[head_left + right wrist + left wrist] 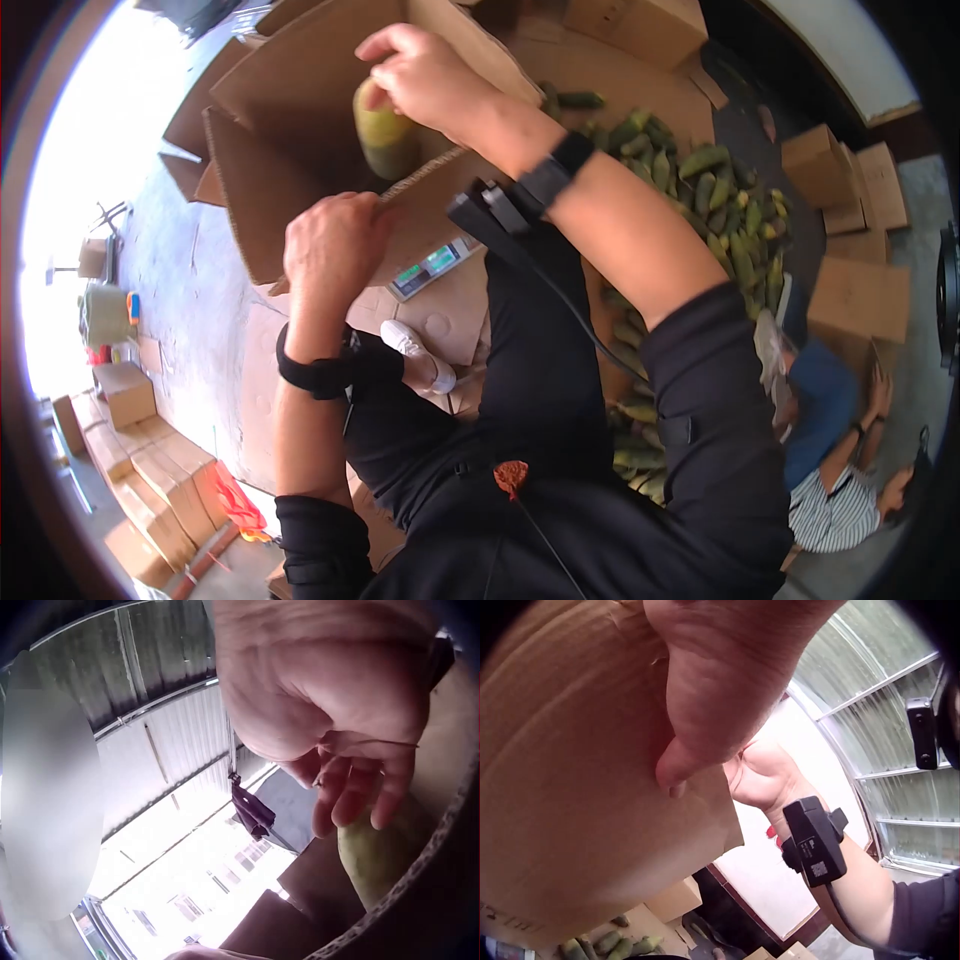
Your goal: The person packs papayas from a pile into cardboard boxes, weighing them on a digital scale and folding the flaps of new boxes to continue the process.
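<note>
A tall cardboard box (250,190) stands open in front of me. My left hand (332,245) grips its near wall at the rim; in the left wrist view the thumb (682,766) lies along the outside and the fingers are hidden behind the hand. My right hand (430,85) reaches over the opening, palm down. Its curled fingers hold the top of a thick yellow-green gourd (385,140), which stands upright inside the box. In the right wrist view the fingers (351,801) overlap the pale gourd (371,859) just inside the rim.
A scale (435,268) with a lit display sits just below the box. Many similar gourds (735,220) lie heaped on the right. Cardboard boxes stand at the left (160,470) and far right (860,300). Another person (830,510) sits at the lower right.
</note>
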Demonstrator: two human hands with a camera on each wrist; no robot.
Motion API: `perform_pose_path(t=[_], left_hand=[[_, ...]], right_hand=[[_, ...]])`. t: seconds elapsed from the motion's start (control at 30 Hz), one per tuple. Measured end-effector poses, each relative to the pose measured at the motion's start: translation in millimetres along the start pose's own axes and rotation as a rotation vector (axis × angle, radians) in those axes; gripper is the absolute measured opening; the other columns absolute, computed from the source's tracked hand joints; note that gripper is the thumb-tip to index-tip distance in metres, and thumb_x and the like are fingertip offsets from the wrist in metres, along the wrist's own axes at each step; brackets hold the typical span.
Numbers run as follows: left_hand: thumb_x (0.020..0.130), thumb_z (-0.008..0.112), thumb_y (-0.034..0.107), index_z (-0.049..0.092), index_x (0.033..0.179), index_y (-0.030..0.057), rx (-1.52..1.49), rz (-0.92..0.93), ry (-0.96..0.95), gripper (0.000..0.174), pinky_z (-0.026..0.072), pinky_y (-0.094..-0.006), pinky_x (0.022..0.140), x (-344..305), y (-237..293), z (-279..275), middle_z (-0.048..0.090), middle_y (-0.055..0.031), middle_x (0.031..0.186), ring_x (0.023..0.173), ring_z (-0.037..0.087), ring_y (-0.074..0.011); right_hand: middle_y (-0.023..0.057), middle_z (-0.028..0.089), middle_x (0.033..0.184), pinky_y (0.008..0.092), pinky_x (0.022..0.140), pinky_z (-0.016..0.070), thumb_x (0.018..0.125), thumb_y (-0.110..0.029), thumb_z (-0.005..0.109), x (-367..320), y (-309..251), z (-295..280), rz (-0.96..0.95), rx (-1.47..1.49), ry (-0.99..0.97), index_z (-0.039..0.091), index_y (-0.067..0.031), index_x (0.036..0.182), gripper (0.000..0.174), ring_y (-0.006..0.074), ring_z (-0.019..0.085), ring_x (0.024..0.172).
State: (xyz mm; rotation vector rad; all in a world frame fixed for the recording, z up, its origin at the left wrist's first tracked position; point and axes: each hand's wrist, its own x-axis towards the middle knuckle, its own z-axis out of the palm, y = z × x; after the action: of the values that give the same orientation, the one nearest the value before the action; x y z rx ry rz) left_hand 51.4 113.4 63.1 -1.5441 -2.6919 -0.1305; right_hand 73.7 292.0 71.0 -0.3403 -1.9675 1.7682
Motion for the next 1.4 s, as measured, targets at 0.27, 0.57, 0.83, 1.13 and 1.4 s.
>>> perform_pose_path(t=[0.27, 0.57, 0.83, 1.13, 1.4], left_hand=[[0.082, 0.059, 0.038, 0.067, 0.086, 0.011, -0.007, -0.005, 0.054, 0.028, 0.0477, -0.0436, 0.067, 0.4, -0.3, 6.3, 0.064, -0.0132, 0.08, 0.077, 0.061, -0.0337], [0.083, 0.059, 0.042, 0.068, 0.095, 0.0096, -0.025, -0.017, 0.016, 0.035, 0.048, -0.038, 0.068, 6.9, -3.7, 12.5, 0.065, -0.0139, 0.079, 0.076, 0.063, -0.0325], [0.083, 0.06, 0.042, 0.068, 0.1, 0.0098, -0.004, -0.069, -0.015, 0.037, 0.0477, -0.0341, 0.07, 16.4, -11.7, 18.6, 0.067, -0.0137, 0.082, 0.076, 0.065, -0.0273], [0.084, 0.058, 0.043, 0.068, 0.101, 0.0093, 0.029, -0.08, -0.05, 0.039, 0.0475, -0.0329, 0.071, 19.0, -15.9, 20.3, 0.067, -0.0141, 0.083, 0.078, 0.065, -0.0264], [0.085, 0.057, 0.045, 0.067, 0.104, 0.0087, -0.009, -0.031, -0.04, 0.042, 0.0476, -0.0333, 0.072, 25.4, -35.1, 28.1, 0.067, -0.013, 0.082, 0.077, 0.065, -0.0251]], right_hand=[[0.0069, 0.062, 0.077, 0.0223, 0.06, 0.0474, 0.087, -0.009, 0.053, -62.1, -22.8, -90.2, -0.41, -0.178, 0.126, 0.06, 0.0035, 0.093, 0.016, 0.0097, 0.057, 0.066], [0.0046, 0.065, 0.087, 0.0258, 0.067, 0.0487, 0.091, -0.017, 0.052, -271.9, 70.9, -209.6, 0.307, -0.394, 0.478, 0.059, -0.0034, 0.108, 0.023, 0.0115, 0.059, 0.073], [0.0206, 0.062, 0.09, 0.0475, 0.075, 0.0451, 0.087, -0.021, 0.042, -515.0, 219.3, -189.2, 0.904, -0.875, 0.307, 0.061, -0.0033, 0.088, 0.026, 0.0414, 0.057, 0.087], [0.0038, 0.049, 0.056, 0.0303, 0.037, 0.0294, 0.072, -0.009, 0.056, -701.7, 292.0, -83.4, 0.966, -0.457, -0.051, 0.054, -0.0062, 0.066, 0.007, 0.0144, 0.044, 0.045], [0.0004, 0.043, 0.051, 0.0316, 0.042, 0.0296, 0.071, -0.018, 0.054, -712.0, 255.1, -39.6, 1.605, -0.11, -0.267, 0.046, -0.0104, 0.056, 0.018, 0.0138, 0.041, 0.043]])
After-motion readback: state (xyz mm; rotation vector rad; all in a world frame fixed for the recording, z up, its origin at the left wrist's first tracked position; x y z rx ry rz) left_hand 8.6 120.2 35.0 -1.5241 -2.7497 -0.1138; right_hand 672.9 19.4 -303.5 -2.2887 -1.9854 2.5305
